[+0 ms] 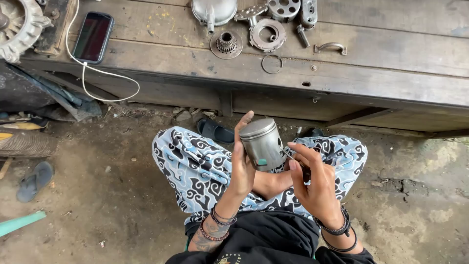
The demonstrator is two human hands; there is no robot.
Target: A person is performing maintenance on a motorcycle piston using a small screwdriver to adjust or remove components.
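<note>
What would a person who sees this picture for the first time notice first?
First, the metal piston at the centre, held upright by the left hand while the right hand touches its side with a thin tool. Next, the blue patterned trousers beneath. Along the top, the wooden bench carries metal engine parts and a phone.

From my remote seat I see a stained, cracked concrete floor (97, 205) in flat daylight, a low weathered wooden bench (381, 58) across the top, and sandals (34, 181) lying loose.
</note>
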